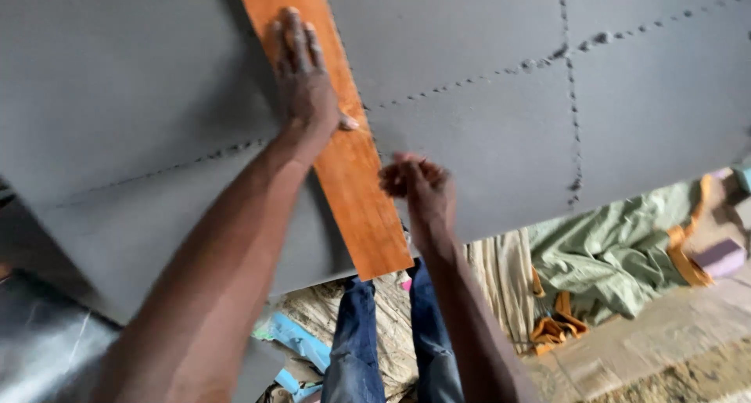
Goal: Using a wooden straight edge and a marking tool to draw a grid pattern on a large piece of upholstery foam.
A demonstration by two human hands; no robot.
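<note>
While our left hand [303,82] presses flat to pin the plank [336,137] as a guide on the grey sheet [485,106], our right hand [415,185] is clenched beside its edge.

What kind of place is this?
Probably an upholstery or foam workshop: a big grey foam sheet, a wooden plank pressed flat on it by the left hand, and crumpled green cloth on the floor.

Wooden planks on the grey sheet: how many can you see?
1. The orange-brown wooden plank lies diagonally across the grey sheet, pressed flat by the left hand; the right hand is just beside its edge. Others may lie out of view.
</note>
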